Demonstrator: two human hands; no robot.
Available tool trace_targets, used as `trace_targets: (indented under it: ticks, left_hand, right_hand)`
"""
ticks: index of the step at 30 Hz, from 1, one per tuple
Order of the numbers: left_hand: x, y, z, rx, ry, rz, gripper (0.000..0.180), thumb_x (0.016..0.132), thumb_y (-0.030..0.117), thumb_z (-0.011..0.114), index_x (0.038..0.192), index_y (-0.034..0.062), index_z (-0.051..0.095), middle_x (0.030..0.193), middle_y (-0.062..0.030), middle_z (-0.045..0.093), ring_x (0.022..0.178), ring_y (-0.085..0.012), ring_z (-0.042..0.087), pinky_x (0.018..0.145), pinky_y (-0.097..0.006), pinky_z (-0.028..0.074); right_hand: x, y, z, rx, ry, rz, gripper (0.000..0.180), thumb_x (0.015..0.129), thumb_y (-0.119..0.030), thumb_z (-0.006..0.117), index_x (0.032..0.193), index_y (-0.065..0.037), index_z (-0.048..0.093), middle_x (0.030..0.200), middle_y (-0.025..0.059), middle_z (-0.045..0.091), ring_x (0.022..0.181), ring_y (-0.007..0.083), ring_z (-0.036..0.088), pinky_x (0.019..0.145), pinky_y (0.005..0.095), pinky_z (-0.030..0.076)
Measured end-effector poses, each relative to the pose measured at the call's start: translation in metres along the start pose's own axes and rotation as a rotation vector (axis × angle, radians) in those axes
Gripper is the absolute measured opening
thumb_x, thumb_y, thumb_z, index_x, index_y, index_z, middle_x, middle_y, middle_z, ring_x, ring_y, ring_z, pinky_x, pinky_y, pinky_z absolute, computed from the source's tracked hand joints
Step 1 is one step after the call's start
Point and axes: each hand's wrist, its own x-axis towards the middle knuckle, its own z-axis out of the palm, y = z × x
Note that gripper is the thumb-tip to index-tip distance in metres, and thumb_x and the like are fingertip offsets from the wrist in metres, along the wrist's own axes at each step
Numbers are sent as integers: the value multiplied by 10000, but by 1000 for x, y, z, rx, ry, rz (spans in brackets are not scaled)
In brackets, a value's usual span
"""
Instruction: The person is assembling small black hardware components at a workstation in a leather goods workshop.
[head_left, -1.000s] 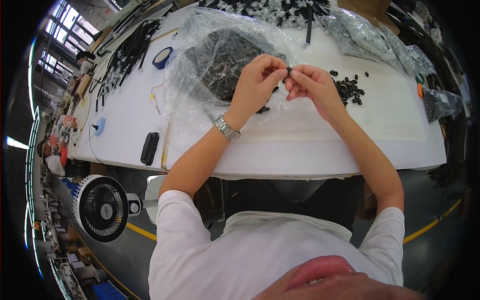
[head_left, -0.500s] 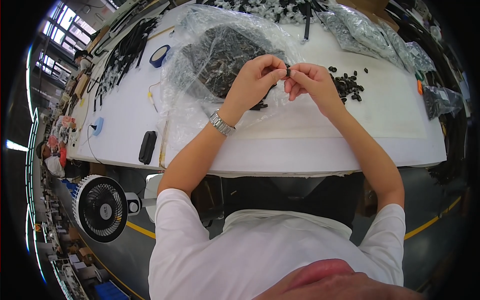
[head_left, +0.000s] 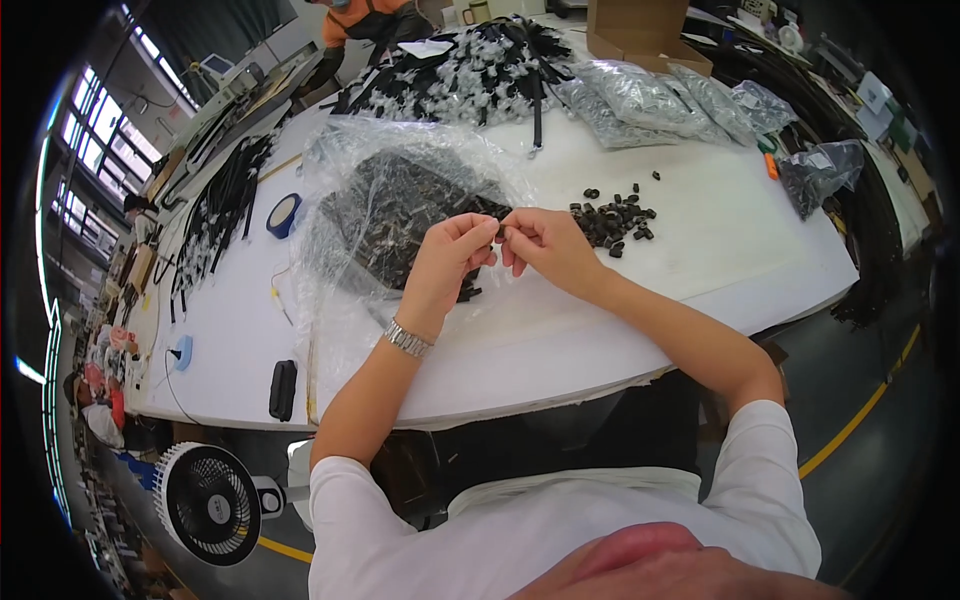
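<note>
Both my hands meet above the white table, fingertips pinched together. Between them is a small black part (head_left: 501, 231), mostly covered by the fingers. My left hand (head_left: 450, 262), with a metal watch (head_left: 407, 339) on its wrist, is closed on one side of it. My right hand (head_left: 548, 247) grips the other side. Just beyond my left hand, a large clear plastic bag (head_left: 325, 160) lies spread open, full of small black parts (head_left: 400, 205). A loose pile of short black pieces (head_left: 615, 217) lies beyond my right hand.
Black straps with clear bits (head_left: 450, 75) are heaped at the back, and more straps (head_left: 225, 200) lie left. Filled clear bags (head_left: 640, 100) and an open carton (head_left: 630, 35) stand back right. Blue tape (head_left: 284, 216), a black case (head_left: 283, 390) and a fan (head_left: 210, 503) are left. A person (head_left: 365, 22) is behind.
The view has tilted up, showing more of the far table and a person there. My hands stay pinched together around the small black part.
</note>
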Motion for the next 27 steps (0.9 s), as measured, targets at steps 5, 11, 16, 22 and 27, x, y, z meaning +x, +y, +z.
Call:
trace_targets:
  ticks: [5, 11, 16, 22, 27]
  left_hand:
    - [-6, 9, 22, 259, 113, 179, 200, 1058, 204, 651, 1022, 16, 711, 863, 16, 674, 760, -44, 584, 736, -215, 489]
    - [-7, 7, 19, 387, 182, 278, 190, 1023, 161, 685, 1009, -24, 725, 882, 4, 705, 746, -40, 604, 659, -213, 487]
    - [-10, 7, 26, 413, 274, 350, 173, 1010, 151, 700, 1007, -20, 727, 866, 5, 703, 725, -36, 599, 638, -211, 479]
    - [-3, 3, 34, 346, 237, 349, 155, 1006, 134, 693, 1019, -16, 727, 861, 1, 702, 737, -37, 604, 638, -208, 478]
    - [-10, 2, 29, 410, 233, 335, 140, 989, 109, 700, 1044, -17, 726, 876, -8, 702, 759, -43, 614, 659, -210, 492]
  right_hand:
    - [-4, -12, -1, -22, 41, -9, 173, 1038, -87, 558, 1001, 34, 677, 814, 70, 731, 684, 110, 699, 652, 265, 582]
    - [-2, -14, -1, 171, -15, 7, 216, 1048, -105, 565, 1065, 75, 682, 909, 115, 749, 755, 165, 744, 713, 295, 622]
    - [0, -15, 1, 243, -28, 26, 244, 1088, -102, 536, 1110, 106, 663, 953, 172, 757, 832, 226, 779, 748, 316, 640]
    - [-1, -10, -14, 278, 0, 45, 282, 1118, -159, 515, 1151, 88, 649, 979, 173, 747, 852, 235, 777, 821, 330, 646]
    - [2, -6, -5, 331, -3, 70, 290, 1123, -172, 508, 1134, 82, 647, 971, 161, 741, 851, 242, 779, 815, 329, 650]
